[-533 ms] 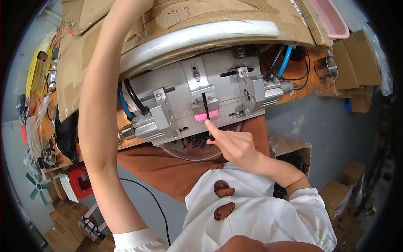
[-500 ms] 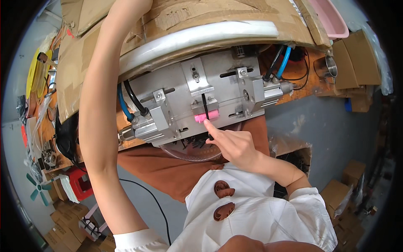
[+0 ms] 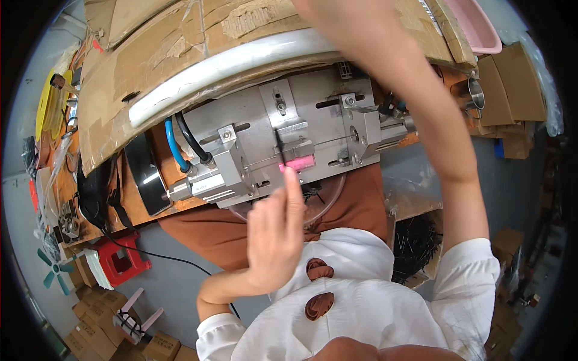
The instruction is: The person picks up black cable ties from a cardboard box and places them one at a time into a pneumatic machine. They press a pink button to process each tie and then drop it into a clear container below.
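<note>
A metal fixture (image 3: 211, 135) with two facing clamp blocks stands at the bench edge. In its middle, a pink block (image 3: 299, 163) sits under a small metal bracket. Blurred by motion, my left hand (image 3: 274, 234) pinches the lower end of a thin black rod (image 3: 279, 144) beside the pink block. The rod reaches up toward the bracket. My right arm stretches across the fixture's right side. At the top edge, over the cardboard (image 3: 235, 30), my right hand (image 3: 337, 15) is smeared and partly cut off, its fingers hidden.
A clear bowl (image 3: 340, 195) with black pieces rests on my lap. To the right stands a box of black rods (image 3: 415, 246). Left of the fixture lie a phone (image 3: 147, 174) and black straps; a red stool (image 3: 123, 260) is below. Blue and black hoses (image 3: 174, 144) join the clamps.
My hands have swapped places: the left came down from the cardboard to the pink block, and the right left the fixture and reached up to the cardboard. The rod now stands farther left.
</note>
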### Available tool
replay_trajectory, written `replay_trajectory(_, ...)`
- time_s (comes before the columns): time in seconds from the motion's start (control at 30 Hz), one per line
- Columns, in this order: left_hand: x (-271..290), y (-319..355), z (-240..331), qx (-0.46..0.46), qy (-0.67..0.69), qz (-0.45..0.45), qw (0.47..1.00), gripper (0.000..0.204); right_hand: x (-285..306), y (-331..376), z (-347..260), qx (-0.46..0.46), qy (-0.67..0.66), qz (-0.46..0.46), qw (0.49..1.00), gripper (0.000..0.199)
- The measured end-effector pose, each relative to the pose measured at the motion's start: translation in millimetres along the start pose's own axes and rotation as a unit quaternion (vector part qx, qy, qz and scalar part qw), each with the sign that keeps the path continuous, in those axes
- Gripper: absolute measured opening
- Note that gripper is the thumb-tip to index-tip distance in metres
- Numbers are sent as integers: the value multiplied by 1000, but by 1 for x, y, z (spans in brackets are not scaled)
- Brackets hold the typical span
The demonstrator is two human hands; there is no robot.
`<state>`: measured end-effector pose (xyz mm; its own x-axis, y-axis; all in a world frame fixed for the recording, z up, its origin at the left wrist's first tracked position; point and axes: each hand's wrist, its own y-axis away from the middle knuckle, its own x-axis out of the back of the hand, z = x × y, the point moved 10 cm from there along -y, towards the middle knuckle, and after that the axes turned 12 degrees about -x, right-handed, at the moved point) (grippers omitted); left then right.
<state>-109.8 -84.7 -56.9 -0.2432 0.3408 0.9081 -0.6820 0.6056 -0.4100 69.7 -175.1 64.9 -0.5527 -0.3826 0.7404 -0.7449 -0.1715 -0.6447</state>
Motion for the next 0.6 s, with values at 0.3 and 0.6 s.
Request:
replay_trajectory(0.3, -38, -10, 11, 8, 36, -19, 999, 66, 37, -45, 36, -20, -61, 107, 992, 25)
replay_trajectory(0.6, -47, -2, 8, 61, 94, -74, 991, 65, -30, -45, 36, 15, 4, -11, 1000, 12)
